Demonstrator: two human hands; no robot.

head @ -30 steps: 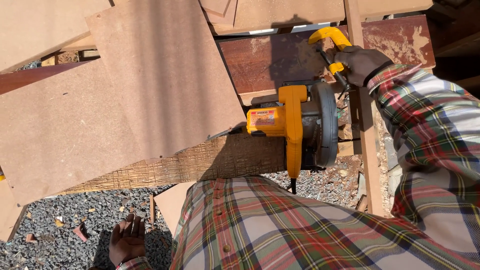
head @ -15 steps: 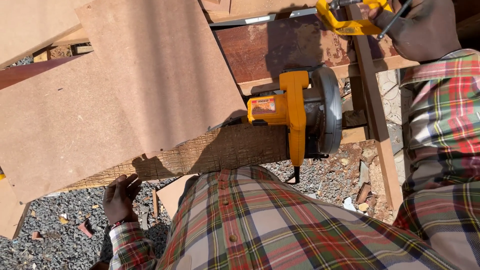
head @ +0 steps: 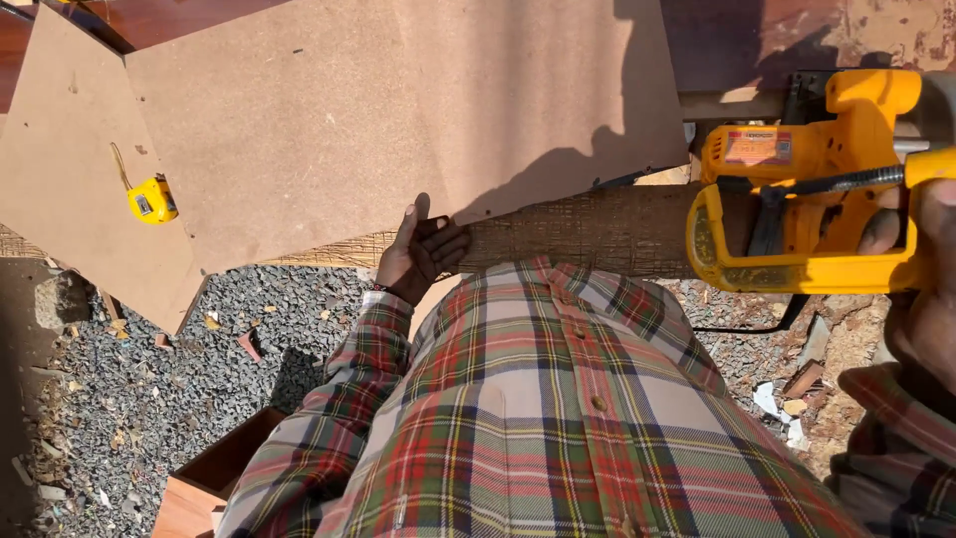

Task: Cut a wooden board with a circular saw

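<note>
**Left hand on the board edge, right hand gripping the circular saw**

Compared with half a second earlier, the left hand (head: 420,256) has risen from beside the gravel to the near edge of the large fibreboard sheet (head: 398,110); its fingers curl against that edge, with the thumb lying on top. The right hand (head: 911,224), earlier raised away from the tool, now closes around the yellow loop handle of the circular saw (head: 797,189), fingers wrapped through the handle. The view has also shifted left and downward, bringing more board into sight.

The saw rests at the right end of a rough woven-textured plank (head: 597,234), which runs beneath the fibreboard sheet and just beyond the person's plaid shirt (head: 558,399). The setting is outdoors in strong sun: grey gravel (head: 199,369) strewn with chips and broken pieces covers the ground, and a reddish-brown panel (head: 777,35) lies at the top right.

Count: two overlapping fibreboard sheets, the second (head: 70,189) at left; one yellow tape measure (head: 152,199) lying on that second sheet; one saw; one wooden box (head: 204,483) at the lower left.
</note>
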